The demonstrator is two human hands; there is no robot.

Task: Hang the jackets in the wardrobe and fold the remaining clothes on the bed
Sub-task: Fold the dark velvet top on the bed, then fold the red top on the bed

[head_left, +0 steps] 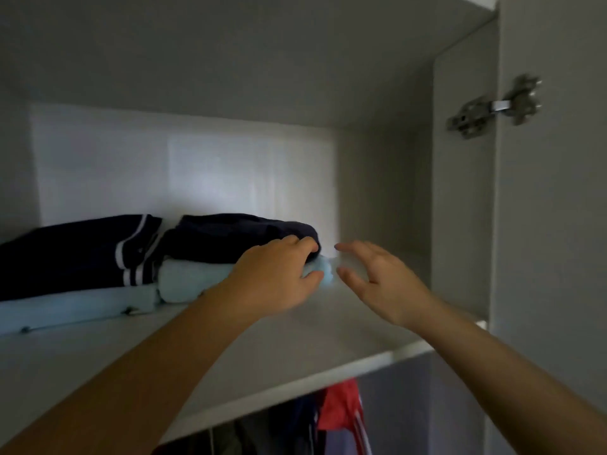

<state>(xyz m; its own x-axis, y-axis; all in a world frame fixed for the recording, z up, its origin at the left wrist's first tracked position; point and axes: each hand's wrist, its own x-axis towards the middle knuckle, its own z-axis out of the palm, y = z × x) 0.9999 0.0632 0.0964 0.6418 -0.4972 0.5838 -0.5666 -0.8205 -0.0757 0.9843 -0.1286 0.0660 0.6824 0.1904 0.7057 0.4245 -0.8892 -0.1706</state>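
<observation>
While the left hand [279, 274] clasps the right end of the stack [210, 254], fingers curled over the navy piece [236, 234] on top and thumb against the blue piece [187, 280] beneath, the right hand [374, 277] hovers just beside that same end. Its fingers are straight and spread, the palm turned toward the stack, and it holds nothing; whether its fingertips brush the blue cloth is too blurred to tell. The stack lies straight ahead of both hands and slightly left, its long axis running left to right along the shelf [295, 343]. So the left hand has it, and the right hand is nearest its free end. I judge that any squaring-up would push leftward or back toward the rear wall. Against the stack's left end sits a second pile [75, 257], striped navy over pale blue, running out of view at the left. Below the shelf's front edge are hung clothes [341, 408], one red. At the right, the open door [551, 224] carries a hinge [492, 106]
</observation>
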